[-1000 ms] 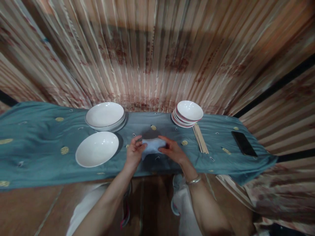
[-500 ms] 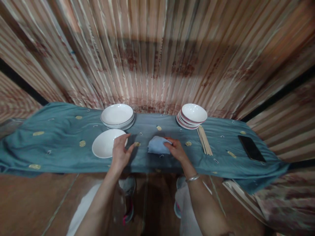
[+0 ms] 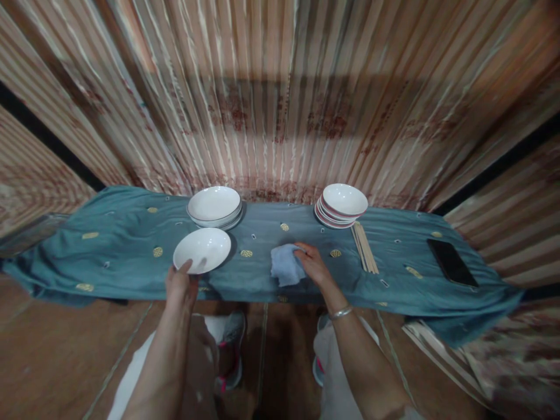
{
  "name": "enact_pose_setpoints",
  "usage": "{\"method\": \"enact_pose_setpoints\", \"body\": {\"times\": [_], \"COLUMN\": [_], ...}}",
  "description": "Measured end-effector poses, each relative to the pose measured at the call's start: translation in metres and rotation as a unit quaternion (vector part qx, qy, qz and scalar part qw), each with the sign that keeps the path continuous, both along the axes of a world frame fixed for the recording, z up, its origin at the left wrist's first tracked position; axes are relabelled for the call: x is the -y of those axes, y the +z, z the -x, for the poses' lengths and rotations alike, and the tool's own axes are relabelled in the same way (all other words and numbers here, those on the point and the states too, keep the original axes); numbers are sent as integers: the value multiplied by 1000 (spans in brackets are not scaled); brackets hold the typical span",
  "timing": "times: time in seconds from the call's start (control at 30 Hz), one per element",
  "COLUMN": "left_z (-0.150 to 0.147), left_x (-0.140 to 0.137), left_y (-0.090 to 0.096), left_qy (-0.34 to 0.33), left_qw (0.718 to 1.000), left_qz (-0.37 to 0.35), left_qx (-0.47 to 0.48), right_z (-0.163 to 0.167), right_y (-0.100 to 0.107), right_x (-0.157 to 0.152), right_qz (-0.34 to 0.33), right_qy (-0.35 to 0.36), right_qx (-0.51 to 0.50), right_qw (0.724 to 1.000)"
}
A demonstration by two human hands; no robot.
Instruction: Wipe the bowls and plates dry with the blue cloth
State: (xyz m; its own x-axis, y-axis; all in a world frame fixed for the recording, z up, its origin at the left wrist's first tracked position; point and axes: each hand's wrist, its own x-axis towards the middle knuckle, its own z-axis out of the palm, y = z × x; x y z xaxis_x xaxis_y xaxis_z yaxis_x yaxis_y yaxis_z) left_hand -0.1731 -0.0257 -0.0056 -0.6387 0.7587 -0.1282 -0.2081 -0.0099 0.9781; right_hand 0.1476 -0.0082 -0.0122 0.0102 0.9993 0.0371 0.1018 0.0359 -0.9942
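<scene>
My left hand [image 3: 180, 283] grips the near-left rim of a white plate [image 3: 205, 248], thumb over the edge and fingers beneath. The plate looks slightly tilted at the front of the table; whether it is fully off the cloth I cannot tell. My right hand [image 3: 311, 262] pinches the upper right corner of a light blue cloth [image 3: 286, 265], which hangs partly unfolded near the table's middle. Just behind the held plate stands a stack of white plates with dark rims [image 3: 214, 204].
A stack of white bowls with red rims [image 3: 345, 201] stands at the back right. Wooden chopsticks [image 3: 365, 251] lie beside it, and a black phone [image 3: 452, 262] lies farther right. A teal patterned tablecloth [image 3: 131, 262] covers the table; a pleated curtain [image 3: 271, 105] hangs behind.
My left hand has moved left and nearer, from above the plate's right side to its near-left rim, and now holds it. The blue cloth has opened out and hangs lower in my right hand.
</scene>
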Motion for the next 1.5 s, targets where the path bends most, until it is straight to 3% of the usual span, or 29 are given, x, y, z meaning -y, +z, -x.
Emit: {"method": "enact_pose_setpoints", "body": {"times": [0.1, 0.27, 0.43, 0.57, 0.67, 0.77, 0.9, 1.0, 1.13, 1.27, 1.4, 1.5], "left_z": [-16, -28, -50, -82, -106, -126, -147, -159, -170, -170, -164, -160], "left_x": [7, 16, 26, 32, 35, 34, 30, 26, 15, 4, -1, -2], "left_y": [11, 23, 19, 15, 14, 14, 15, 20, 23, 13, 3, 0], "left_qy": [34, 28, -32, -119, -179, -226, -259, -285, -318, -336, -331, -340], "left_qw": [992, 991, 990, 981, 967, 952, 945, 940, 935, 934, 934, 928], "left_qz": [43, 70, 66, 53, 49, 62, 74, 58, 63, 70, 66, 54], "left_qx": [113, 113, 123, 143, 177, 196, 187, 176, 144, 99, 114, 140], "right_z": [0, 5, 5, -5, -10, -5, 11, 18, 13, 11, 22, 33], "right_y": [-1, -1, -1, 3, 11, 18, 17, 12, 7, 2, -6, -7], "right_x": [1, 2, -3, -6, 0, 10, 19, 20, 15, 2, -10, -12], "right_qz": [4, 18, 4, -67, -140, -177, -125, -75, -25, 20, 26, 44], "right_qy": [-8, -25, -134, -213, -214, -139, 20, 71, 70, 38, 0, 7], "right_qx": [3, -44, -120, -124, -9, 183, 430, 486, 447, 347, 134, -30], "right_qw": [1000, 999, 984, 967, 967, 957, 894, 868, 892, 937, 991, 999]}}
